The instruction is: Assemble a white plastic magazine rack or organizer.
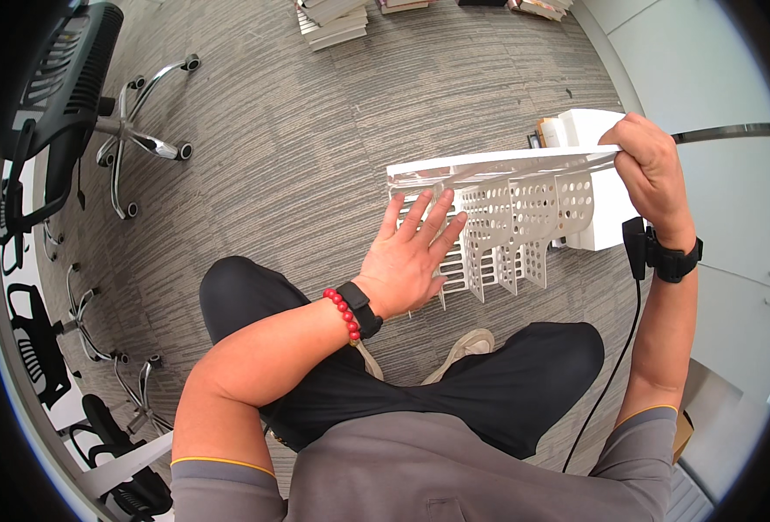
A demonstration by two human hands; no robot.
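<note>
A white plastic rack (506, 162) with several perforated dividers (531, 209) is tilted on its side above the carpet, in front of my knees. My right hand (648, 161) is closed around the far right end of its long flat panel. My left hand (409, 257) lies with fingers spread against the dividers near the rack's left end, the fingertips reaching toward the panel. Part of the dividers is hidden beneath that hand. Each wrist wears a black strap, and the left also has a red bead bracelet (341, 313).
Books and a white box-like thing (609, 204) stand behind the rack at right. Stacks of books (333, 26) sit on the carpet at the far side. Office chairs (128, 130) line the left; white cabinets (724, 209) flank the right. A black cable (606, 391) hangs from my right wrist.
</note>
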